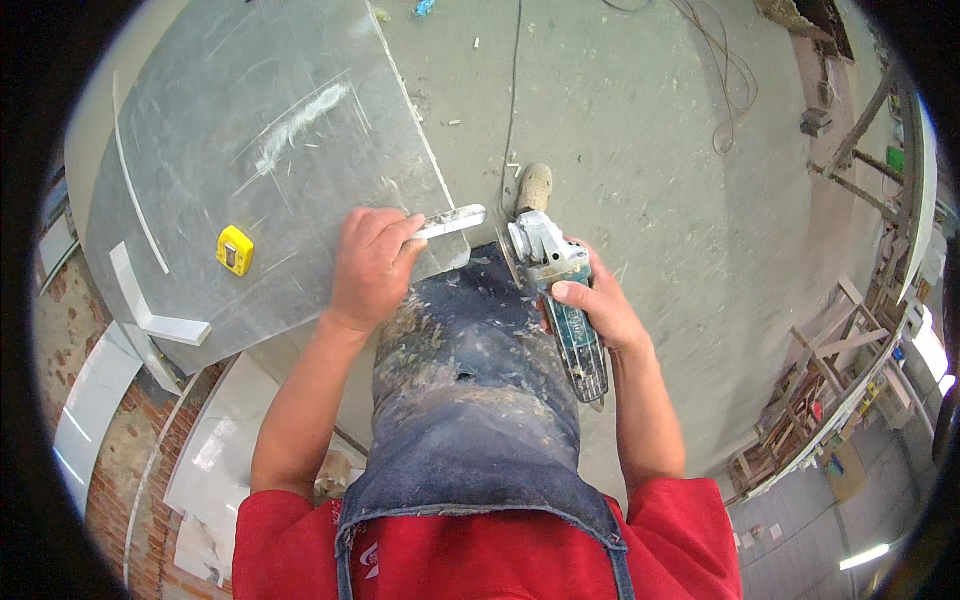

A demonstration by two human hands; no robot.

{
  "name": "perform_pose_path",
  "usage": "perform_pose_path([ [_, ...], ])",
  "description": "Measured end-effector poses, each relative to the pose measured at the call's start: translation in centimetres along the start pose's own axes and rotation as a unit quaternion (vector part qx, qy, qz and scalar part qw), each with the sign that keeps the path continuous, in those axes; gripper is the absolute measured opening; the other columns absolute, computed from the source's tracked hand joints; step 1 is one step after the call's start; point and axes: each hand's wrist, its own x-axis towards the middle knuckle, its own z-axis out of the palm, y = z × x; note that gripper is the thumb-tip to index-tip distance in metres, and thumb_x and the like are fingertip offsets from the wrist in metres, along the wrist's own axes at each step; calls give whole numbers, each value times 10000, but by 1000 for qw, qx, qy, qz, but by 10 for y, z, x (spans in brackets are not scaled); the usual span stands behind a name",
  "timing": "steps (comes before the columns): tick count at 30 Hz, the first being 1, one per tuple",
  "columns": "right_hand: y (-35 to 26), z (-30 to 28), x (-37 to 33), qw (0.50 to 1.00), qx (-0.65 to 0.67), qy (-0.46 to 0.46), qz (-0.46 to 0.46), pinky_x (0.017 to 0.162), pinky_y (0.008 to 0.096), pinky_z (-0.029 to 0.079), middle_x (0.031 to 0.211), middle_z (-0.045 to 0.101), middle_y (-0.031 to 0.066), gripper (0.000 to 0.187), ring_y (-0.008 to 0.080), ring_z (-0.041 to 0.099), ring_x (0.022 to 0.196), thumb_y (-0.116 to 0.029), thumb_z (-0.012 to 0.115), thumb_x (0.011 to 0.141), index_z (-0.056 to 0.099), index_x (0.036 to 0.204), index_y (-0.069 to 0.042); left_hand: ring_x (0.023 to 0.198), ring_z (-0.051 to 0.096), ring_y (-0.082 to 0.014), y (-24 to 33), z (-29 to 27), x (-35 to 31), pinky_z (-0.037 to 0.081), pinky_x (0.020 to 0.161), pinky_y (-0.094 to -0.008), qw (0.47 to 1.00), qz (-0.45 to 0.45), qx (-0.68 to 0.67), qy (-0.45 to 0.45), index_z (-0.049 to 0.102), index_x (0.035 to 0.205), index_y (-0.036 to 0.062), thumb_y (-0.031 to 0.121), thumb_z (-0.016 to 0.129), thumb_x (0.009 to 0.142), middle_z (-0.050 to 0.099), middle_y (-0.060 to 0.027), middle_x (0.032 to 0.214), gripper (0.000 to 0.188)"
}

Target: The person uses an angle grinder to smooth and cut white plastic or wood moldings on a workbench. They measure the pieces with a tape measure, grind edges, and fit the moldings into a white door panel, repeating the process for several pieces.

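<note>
Your dusty blue denim apron [470, 400] over the red shirt [480, 555] sits closest to the lens. Your left hand [372, 265] is clamped on a small flat grey strip [452, 222], pinning it at the near corner of the large grey scratched sheet [270, 160] on the desk. Your right hand [595, 310] is wrapped tight around the teal-bodied angle grinder [560, 300], disc end just beside the strip's free end. Yellow tape measure [235, 249] lies on the sheet, well left of your hand. Your shoe [534, 186] and a black cable [514, 90] are on the concrete floor [640, 130] beyond.
</note>
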Motion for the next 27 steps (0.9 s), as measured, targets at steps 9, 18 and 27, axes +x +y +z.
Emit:
perform_pose_path([
  [9,2,1,15,999,-36,-6,9,641,370,623,1035,640,140,826,215,691,795,-278,819,816,391,1480,-32,908,590,-311,1,-1,4,487,805,-413,1000,17,2,-1,717,1119,40,34,816,782,667,-104,1036,351],
  [18,2,-7,28,1000,-4,-12,16,606,371,632,1007,638,148,774,220,691,724,-280,812,829,417,1451,-44,902,599,-319,4,-5,6,496,795,-421,1000,17,14,-10,720,1112,26,35,810,793,668,-115,1030,331],
  [27,3,-8,35,999,-32,-15,9,612,342,614,1059,644,118,741,188,689,748,-262,814,848,439,1458,-67,913,604,-325,5,-3,6,500,814,-417,1000,6,6,-12,732,1103,32,47,812,797,674,-120,1033,316],
])
